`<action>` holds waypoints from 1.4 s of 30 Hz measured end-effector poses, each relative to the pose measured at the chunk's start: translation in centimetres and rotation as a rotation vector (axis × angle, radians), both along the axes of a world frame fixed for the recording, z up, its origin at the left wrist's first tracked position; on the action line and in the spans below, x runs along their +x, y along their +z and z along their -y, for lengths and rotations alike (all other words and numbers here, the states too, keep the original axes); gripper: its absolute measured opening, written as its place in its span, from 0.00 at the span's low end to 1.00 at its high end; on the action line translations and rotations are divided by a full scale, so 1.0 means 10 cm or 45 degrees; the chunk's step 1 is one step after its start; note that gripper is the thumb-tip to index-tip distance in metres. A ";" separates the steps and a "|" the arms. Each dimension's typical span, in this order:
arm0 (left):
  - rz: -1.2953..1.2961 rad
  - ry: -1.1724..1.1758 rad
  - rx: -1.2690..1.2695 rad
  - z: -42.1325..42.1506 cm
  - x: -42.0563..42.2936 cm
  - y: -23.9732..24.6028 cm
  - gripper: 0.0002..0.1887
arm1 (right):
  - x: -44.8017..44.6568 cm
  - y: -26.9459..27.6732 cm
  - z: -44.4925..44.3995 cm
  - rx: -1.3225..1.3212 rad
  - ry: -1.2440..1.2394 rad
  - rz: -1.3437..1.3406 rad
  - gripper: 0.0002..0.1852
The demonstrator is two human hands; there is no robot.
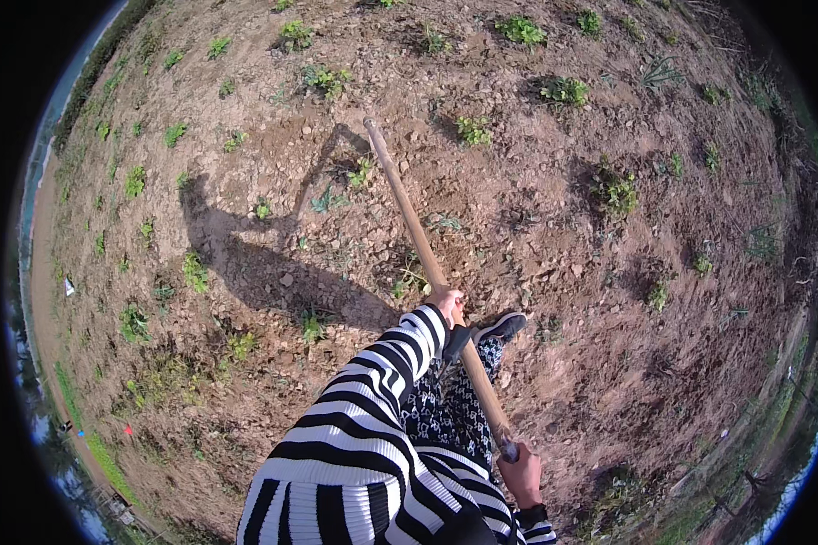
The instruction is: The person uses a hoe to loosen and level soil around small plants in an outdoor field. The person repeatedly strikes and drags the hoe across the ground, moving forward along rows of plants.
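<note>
A long wooden tool handle slants across the view, from the soil at upper centre down to my body. My left hand is closed around the middle of it. Lower down, my right hand grips its near end. The far end of the handle meets the ground, and no tool head can be made out there. A small leafy green plant stands just left of the shaft, and another plant grows to its right. A dark shoe shows beside my left hand.
Dry, cloddy soil slopes around me with scattered low plants, among them a larger one at right. My shadow lies to the left. A white scrap and a red flag-like marker are at far left.
</note>
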State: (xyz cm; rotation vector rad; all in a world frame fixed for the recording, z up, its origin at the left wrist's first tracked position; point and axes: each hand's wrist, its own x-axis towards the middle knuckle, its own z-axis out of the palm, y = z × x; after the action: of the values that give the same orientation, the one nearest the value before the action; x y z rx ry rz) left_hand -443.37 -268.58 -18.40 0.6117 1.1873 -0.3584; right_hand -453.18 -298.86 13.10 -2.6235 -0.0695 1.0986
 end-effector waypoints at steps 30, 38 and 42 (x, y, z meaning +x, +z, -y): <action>0.028 0.772 -0.484 0.10 -0.65 0.77 0.15 | 0.83 1.05 0.25 -0.402 0.759 0.767 0.09; -0.025 0.861 -0.134 -0.63 -0.67 1.68 0.15 | 0.57 0.75 0.30 0.026 0.619 0.557 0.11; -0.038 0.775 -0.077 -0.73 -0.64 1.49 0.14 | 0.57 0.91 0.36 0.038 0.584 0.488 0.12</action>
State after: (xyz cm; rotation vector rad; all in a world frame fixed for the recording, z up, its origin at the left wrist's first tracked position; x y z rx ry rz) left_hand -449.78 -261.27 -3.46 0.1717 1.3221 0.1136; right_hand -447.50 -302.47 22.21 -2.8263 -0.7934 0.6823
